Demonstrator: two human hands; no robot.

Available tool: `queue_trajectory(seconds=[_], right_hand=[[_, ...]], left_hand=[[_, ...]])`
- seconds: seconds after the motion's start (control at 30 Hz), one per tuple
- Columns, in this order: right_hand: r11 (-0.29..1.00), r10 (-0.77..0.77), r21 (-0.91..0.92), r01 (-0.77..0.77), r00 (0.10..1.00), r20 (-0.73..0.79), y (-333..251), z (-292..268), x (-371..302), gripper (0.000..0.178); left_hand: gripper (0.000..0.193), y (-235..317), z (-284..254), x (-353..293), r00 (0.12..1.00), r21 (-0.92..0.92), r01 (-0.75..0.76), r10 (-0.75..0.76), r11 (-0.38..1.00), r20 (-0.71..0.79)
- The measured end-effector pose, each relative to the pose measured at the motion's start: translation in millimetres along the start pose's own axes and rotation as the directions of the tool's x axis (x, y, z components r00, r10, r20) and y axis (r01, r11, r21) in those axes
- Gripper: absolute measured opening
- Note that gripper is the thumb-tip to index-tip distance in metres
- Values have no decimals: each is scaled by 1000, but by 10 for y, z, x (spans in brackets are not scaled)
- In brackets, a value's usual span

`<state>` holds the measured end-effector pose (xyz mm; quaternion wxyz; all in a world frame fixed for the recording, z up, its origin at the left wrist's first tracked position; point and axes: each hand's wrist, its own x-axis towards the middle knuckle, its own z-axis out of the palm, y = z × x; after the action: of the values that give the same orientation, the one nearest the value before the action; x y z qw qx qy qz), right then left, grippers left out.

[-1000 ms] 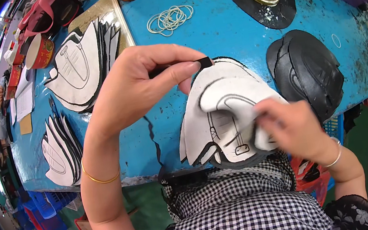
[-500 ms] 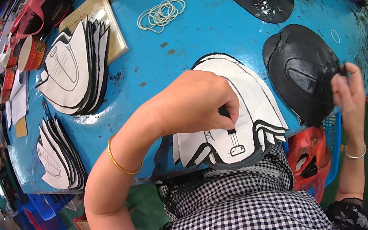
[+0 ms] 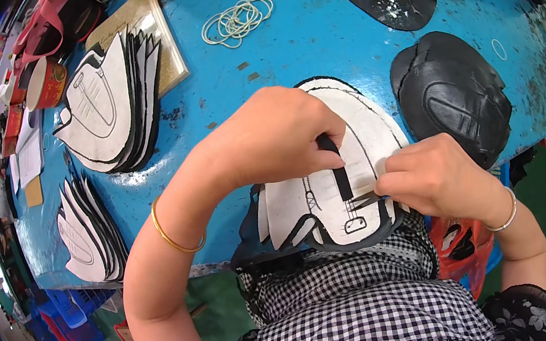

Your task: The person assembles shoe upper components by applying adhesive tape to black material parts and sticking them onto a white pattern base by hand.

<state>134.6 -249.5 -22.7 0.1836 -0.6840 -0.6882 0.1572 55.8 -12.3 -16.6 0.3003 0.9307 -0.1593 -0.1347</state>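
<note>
Left fingers [image 3: 327, 159] clamp the black strip [image 3: 342, 184] over the white piece [image 3: 358, 174] just below them, right fingers [image 3: 392, 182] pinch a thin dark thing [image 3: 365, 200] alongside; strip looks lined up, not yet flat.

The blue worktable [image 3: 214, 82] — scuffed and stained — carries a stack of stitched white panels [image 3: 357, 148]. Right of this stack: embossed black panels [image 3: 453, 91]. Beyond it: a coil of white cord [image 3: 237, 25]. Beyond and to the right: a pointed black sheet [image 3: 371, 3]. Left: a fanned panel pile [image 3: 84, 237].
</note>
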Motion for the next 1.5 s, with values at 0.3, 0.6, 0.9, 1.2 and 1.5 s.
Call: queue_trajectory(seconds=[0.3,0.6,0.9,1.2,1.5], right_hand=[[987,133,-60,-146,976,-173,9,56,139,19],[952,306,80,-296,932,-195,-21,39,124,24],[936,327,191,-294,929,-173,-23,-38,172,22],[868,87,-484,-109,994,-69,-675,277,238,28],[690,613,549,-472,784,-98,-256,2,182,14]], left_hand=[[13,-39,21,4,999,13,-35,35,999,-18],[7,-39,-10,-27,999,-62,-15,18,998,40],[12,-119,11,-99,1000,-167,-4,2,986,-7],[15,-150,30,-191,997,-456,29,-60,889,-54],[16,-62,-228,-464,873,-641,-41,-285,766,-395]])
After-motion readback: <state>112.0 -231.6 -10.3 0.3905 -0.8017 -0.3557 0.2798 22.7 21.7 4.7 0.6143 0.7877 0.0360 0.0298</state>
